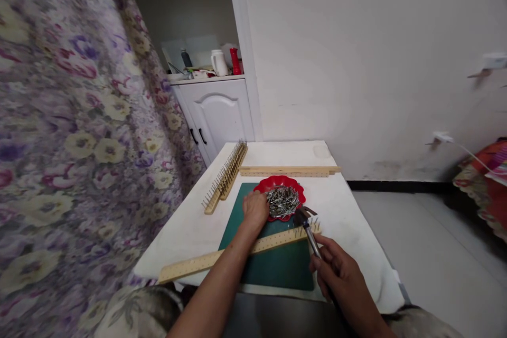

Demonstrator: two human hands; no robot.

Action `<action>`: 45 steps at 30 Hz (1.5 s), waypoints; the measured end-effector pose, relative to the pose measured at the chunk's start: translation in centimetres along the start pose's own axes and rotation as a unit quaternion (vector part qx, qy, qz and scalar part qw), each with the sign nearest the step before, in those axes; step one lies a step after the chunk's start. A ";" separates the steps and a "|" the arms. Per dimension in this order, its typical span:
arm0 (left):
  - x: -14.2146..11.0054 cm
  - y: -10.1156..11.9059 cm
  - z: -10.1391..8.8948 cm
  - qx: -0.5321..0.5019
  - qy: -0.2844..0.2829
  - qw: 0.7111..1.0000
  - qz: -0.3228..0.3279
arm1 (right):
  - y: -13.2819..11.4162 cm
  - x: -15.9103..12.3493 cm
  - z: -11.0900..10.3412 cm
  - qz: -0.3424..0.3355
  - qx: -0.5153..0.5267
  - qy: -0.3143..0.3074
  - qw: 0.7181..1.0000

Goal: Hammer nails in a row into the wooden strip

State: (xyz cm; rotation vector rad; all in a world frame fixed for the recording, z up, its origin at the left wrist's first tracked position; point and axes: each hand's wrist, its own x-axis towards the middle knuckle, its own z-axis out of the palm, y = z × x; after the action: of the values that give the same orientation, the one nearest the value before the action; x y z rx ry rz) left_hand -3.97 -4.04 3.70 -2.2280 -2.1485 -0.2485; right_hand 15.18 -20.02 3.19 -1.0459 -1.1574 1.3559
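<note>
My left hand (255, 208) reaches into a red dish (279, 185) piled with several metal nails (282, 200); its fingers curl at the pile's left edge, and what they pinch is hidden. My right hand (336, 269) is closed round the handle of a small hammer (306, 222), whose head hovers over the right end of a long wooden strip (237, 251). That strip lies slantwise across a green cutting mat (277, 266) and has a few nails standing at its right end.
Two wooden strips full of upright nails (225, 177) lie at the table's left, and another strip (289, 170) lies behind the dish. The small white table (348, 211) stands between a floral curtain (71, 132) and a white wall. A cabinet (216, 111) is behind.
</note>
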 end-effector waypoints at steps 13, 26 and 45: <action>-2.4 -0.9 0.2 -0.143 0.088 0.984 0.054 | -0.5 -0.3 -0.2 0.006 0.015 -0.005 1.000; -10.1 2.1 3.0 -0.517 0.029 0.855 -0.010 | -0.1 -0.2 -0.5 -0.007 -0.004 0.003 1.000; -9.9 3.2 3.8 -0.437 0.055 0.897 0.022 | -0.2 -0.4 -0.5 -0.003 -0.001 0.000 1.000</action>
State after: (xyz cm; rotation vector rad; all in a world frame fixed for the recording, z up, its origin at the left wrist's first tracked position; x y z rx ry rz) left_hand -0.78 -13.43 -1.14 -2.5113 -2.1556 -1.5681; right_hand 15.78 -20.40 3.31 -1.0434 -1.1619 1.3506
